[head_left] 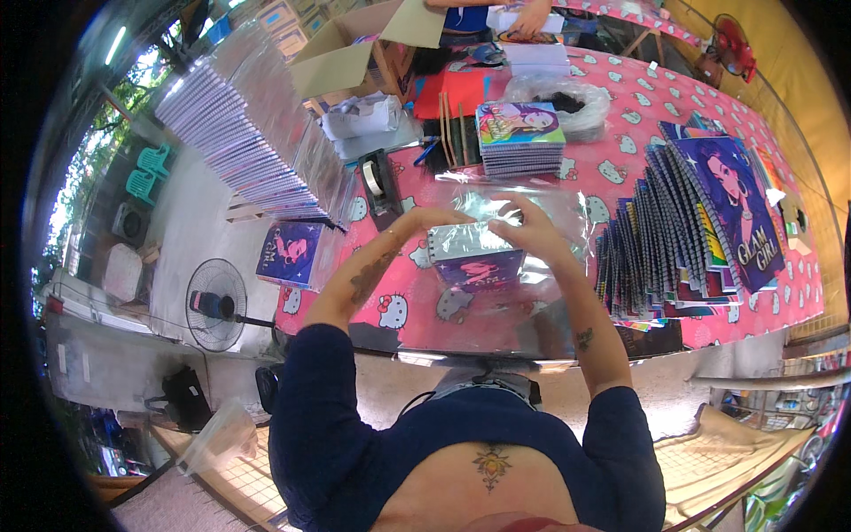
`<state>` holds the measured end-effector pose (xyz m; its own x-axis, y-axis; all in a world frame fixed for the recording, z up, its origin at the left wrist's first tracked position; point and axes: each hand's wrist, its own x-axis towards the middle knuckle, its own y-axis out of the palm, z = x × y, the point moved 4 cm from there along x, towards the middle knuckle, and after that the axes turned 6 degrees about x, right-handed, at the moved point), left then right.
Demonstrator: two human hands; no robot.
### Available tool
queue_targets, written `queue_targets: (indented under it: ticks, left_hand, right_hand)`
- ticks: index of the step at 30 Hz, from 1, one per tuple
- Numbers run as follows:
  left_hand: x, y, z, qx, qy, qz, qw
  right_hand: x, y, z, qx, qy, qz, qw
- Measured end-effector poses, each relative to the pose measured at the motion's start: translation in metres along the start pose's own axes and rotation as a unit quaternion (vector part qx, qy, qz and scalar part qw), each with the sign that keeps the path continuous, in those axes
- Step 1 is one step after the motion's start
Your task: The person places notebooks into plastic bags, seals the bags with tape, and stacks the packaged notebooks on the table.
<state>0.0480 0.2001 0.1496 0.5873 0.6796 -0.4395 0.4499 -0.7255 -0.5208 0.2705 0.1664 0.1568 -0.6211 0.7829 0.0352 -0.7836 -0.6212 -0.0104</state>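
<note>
A small stack of spiral notebooks (483, 272) stands in front of me, its purple printed cover facing my body and its top bright with glare. Clear plastic film (557, 213) lies around and beyond it. Along the far left edge of the stack, my left hand (441, 218) has its fingers closed on the film, the tips partly lost in reflections. At the far right corner, my right hand (530, 229) bends its fingers and thumb over the film against the stack. Just left of my left hand is a black tape dispenser (381, 188).
Many spiral notebooks (669, 230) lean in a pile at the right. Another stack (520, 142) stands beyond my hands. Tall plastic-wrapped stacks (253, 133) rise at the left, near an open carton (359, 58). A fan (217, 304) stands beside the table; another person's hand (530, 19) is across it.
</note>
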Motion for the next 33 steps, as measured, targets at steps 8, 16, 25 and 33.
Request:
queue_targets:
  ticks: [8,16,25,33]
  left_hand:
    - [-0.057,0.099,-0.119,0.494,0.003,-0.383,0.781]
    - [-0.078,0.082,-0.144,0.243,-0.052,-0.413,0.876]
    - [-0.118,0.177,0.015,-0.232,0.062,-0.503,0.830]
    - [-0.141,0.105,-0.089,-0.227,0.120,-0.625,0.737]
  right_hand:
    - [-0.041,0.013,0.053,-0.182,-0.271,-0.182,0.928]
    - [-0.097,0.133,-0.115,0.615,0.150,0.236,0.737]
    - [-0.071,-0.008,-0.053,0.048,-0.043,-0.013,0.998]
    - [-0.056,-0.026,0.055,-0.003,-0.107,-0.068,0.992]
